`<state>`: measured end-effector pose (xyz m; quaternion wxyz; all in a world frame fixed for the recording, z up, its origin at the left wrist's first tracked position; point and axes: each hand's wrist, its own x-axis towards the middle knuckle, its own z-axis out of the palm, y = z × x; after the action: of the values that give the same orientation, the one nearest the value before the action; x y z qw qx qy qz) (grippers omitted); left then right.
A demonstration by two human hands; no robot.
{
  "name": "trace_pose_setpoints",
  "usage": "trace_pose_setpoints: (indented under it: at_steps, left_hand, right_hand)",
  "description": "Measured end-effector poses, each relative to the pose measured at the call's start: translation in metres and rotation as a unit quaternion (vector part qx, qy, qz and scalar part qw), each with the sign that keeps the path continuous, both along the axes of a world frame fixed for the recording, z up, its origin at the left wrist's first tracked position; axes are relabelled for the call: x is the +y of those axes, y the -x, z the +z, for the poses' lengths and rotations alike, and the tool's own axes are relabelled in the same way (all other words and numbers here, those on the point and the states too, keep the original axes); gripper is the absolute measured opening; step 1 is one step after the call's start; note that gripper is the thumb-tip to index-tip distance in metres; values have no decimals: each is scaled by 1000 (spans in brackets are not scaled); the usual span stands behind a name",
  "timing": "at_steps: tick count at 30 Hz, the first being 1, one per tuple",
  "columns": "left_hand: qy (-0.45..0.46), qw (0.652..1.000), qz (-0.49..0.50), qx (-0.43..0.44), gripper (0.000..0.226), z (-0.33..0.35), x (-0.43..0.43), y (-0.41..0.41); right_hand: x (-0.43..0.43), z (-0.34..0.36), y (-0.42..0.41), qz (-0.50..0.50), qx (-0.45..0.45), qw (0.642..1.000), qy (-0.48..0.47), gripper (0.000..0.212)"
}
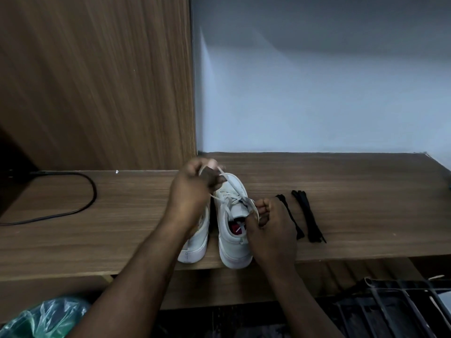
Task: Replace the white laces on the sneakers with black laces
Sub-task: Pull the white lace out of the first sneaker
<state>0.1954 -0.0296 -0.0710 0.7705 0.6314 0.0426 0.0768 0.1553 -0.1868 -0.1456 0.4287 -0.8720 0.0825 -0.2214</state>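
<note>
Right now, in the lower middle of the frame, two white sneakers (234,252) stand side by side on the wooden table (122,215). The left hand (192,191) grips one end of the white lace (251,206) above the toe. The right hand (271,225) pinches the other end by the tongue. Two black laces (308,215) lie just to the right.
</note>
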Motion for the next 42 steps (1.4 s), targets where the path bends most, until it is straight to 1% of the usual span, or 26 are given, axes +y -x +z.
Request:
trace_pose_setpoints:
  at_steps: [1,2,3,5,7,9,10,12,14,15,17,19,20,22,23,24,25,27,28,30,32,34,36,37,40,42]
  left_hand:
    - [139,990,-6,27,17,5,1,0]
    - [196,980,-6,37,19,7,5,-2]
    - [184,982,3,39,20,8,7,-3]
    - [14,999,34,22,20,3,9,-5]
    - [-206,978,19,-21,18,-2,8,-2]
    - [-386,919,-50,-65,41,-9,2,1]
    - [-460,881,-71,-84,43,-13,-1,2]
    - [-571,811,-54,-118,25,-18,-8,5]
    - [-627,768,-26,-127,16,-22,-13,8]
    - [-637,759,-22,-133,15,-23,-15,9]
    - [-614,777,-11,-140,8,-25,-16,8]
    - [-511,849,11,-132,10,-24,-15,7]
    - [-428,897,24,-109,15,-22,-13,5]
    - [-184,981,42,-35,18,-9,-8,1]
    - [-76,996,37,1,21,-2,-5,0]
    - [-34,999,32,19,23,1,-1,-1]
    - [-65,997,26,19,22,1,3,-2]
    - [-264,964,11,-26,10,-4,6,-2]
    - [-358,932,-15,-52,3,-7,5,0]
    - [-520,848,-64,-87,26,-14,-1,3]
    - [-610,782,-55,-117,27,-21,-6,3]
    - [-635,760,-21,-138,19,-22,-9,5]
    - [-621,770,1,-150,11,-23,-13,8]
    - [-595,789,10,-150,7,-23,-15,8]
    - [-430,896,50,-101,3,-19,-16,5]
    - [-348,928,104,-85,4,-14,-7,1]
  right_hand:
    - [0,0,0,1,0,1000,-1,14]
    - [0,1,0,2,0,1000,-3,15]
    - [1,1,0,1,0,1000,-4,15]
    - [0,1,0,-1,1,1000,-5,16]
    - [-1,1,0,-3,0,1000,-5,15]
    - [-2,1,0,-3,-1,1000,-3,12]
    - [-1,1,1,-2,-2,1000,-5,11]
    - [0,1,1,1,-3,1000,-12,10]
    - [1,1,1,2,-5,1000,-15,10]
    - [1,1,2,3,-4,1000,-15,9]
    - [1,2,2,2,-5,1000,-11,10]
    - [2,3,2,-2,-2,1000,-6,11]
    - [2,4,2,-1,3,1000,-8,12]
    - [2,5,2,5,12,1000,-10,12]
    - [2,5,2,8,13,1000,-10,12]
    - [2,5,2,10,13,1000,-10,13]
    - [2,5,2,11,12,1000,-9,14]
    - [1,5,2,8,7,1000,-8,15]
    - [0,5,1,8,4,1000,-10,14]
    - [-1,5,1,12,3,1000,-19,14]
    - [-1,4,1,16,4,1000,-21,14]
    - [0,4,1,18,6,1000,-23,14]
    - [1,4,2,16,5,1000,-22,14]
    - [0,4,2,13,4,1000,-19,13]
    - [1,5,2,5,5,1000,-11,13]
    - [2,6,2,4,5,1000,-9,13]
